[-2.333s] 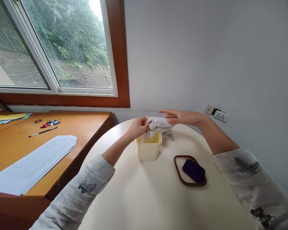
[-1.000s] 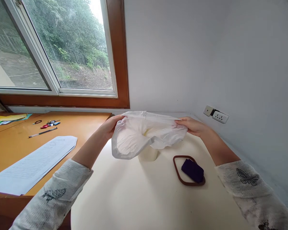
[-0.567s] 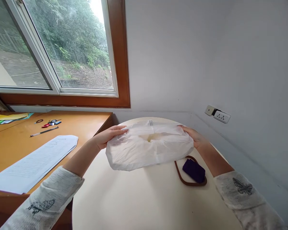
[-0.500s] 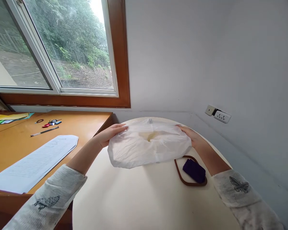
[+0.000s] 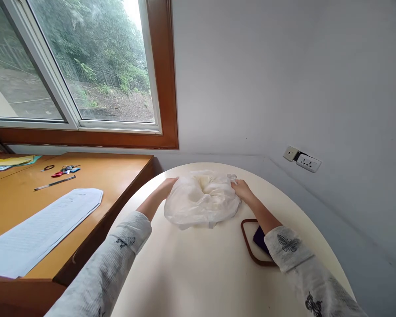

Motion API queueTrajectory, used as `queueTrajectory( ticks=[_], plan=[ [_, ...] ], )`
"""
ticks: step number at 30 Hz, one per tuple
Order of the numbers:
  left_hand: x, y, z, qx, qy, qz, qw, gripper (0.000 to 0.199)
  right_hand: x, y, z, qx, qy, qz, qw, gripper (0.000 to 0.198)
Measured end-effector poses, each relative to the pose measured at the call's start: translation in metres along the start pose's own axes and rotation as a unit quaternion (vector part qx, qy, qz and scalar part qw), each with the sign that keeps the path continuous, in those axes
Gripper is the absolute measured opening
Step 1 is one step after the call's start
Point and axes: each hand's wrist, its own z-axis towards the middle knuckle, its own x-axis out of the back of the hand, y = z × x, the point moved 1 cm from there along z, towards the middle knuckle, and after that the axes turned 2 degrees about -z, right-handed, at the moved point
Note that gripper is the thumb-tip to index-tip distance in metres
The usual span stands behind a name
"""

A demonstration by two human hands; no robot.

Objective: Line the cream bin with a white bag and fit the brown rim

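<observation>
- Two bare hands are set at opposite sides of a white plastic bag (image 5: 201, 211), which is spread low over the table between them.
- By the right hand (image 5: 242, 190), a bunched edge of the bag is held in a narrow pinch.
- The fingertips of the left hand (image 5: 166, 186) are hidden by the bag's far-left edge; whether the film is gripped or only touched there cannot be told.
- Between the hands, the bag is sunk into a pale yellowish hollow; whatever lies beneath is covered.
- Nearer than the right hand, a dark purple cloth (image 5: 260, 240) is partly covered by the right sleeve (image 5: 293, 255), as is part of the brown frame (image 5: 246, 241) around it.
- Both sleeves are cut off by the lower edge of the view.
- Beneath the grip, a smooth cream round table (image 5: 191, 268) is seen, shaded softly nearer the body.
- Left of the left hand, white papers (image 5: 49, 229), a pen (image 5: 55, 183) and a small cluster of objects, hard to make out, are laid on a wooden desk (image 5: 119, 176).
- Beyond the grip, a grey-white wall (image 5: 251, 79) is fitted with a socket (image 5: 308, 162) to the right and a brown-framed window (image 5: 166, 88) to the left.
</observation>
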Motion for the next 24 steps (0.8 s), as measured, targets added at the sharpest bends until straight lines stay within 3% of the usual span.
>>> queueTrajectory(
  ticks=[6, 10, 13, 17, 20, 22, 24],
  plan=[
    [-0.003, -0.045, -0.009, 0.09, -0.036, 0.123, 0.988, 0.03, -0.008, 0.009, -0.015, -0.034, 0.019, -0.232, 0.972, 0.019],
    [-0.007, -0.06, -0.012, 0.087, -0.034, 0.164, 0.982, 0.031, -0.02, 0.012, -0.031, -0.024, 0.005, -0.305, 0.952, 0.02],
    [-0.008, -0.058, -0.013, 0.056, -0.023, 0.175, 0.983, 0.029, -0.025, 0.012, -0.04, -0.004, 0.0, -0.319, 0.948, 0.018],
    [-0.001, -0.033, -0.024, -0.021, 0.005, 0.163, 0.986, 0.038, -0.015, 0.008, -0.046, 0.026, 0.012, -0.294, 0.955, 0.019],
    [0.005, -0.011, -0.042, -0.098, -0.002, 0.123, 0.988, 0.052, 0.0, 0.001, -0.053, 0.058, 0.059, -0.265, 0.961, 0.026],
    [0.004, -0.002, -0.056, -0.156, -0.07, 0.069, 0.983, 0.063, 0.007, -0.006, -0.061, 0.104, 0.106, -0.18, 0.972, 0.032],
    [-0.003, 0.002, -0.069, -0.195, -0.149, 0.023, 0.969, 0.082, 0.007, -0.014, -0.071, 0.16, 0.096, -0.014, 0.982, 0.043]
  ],
)
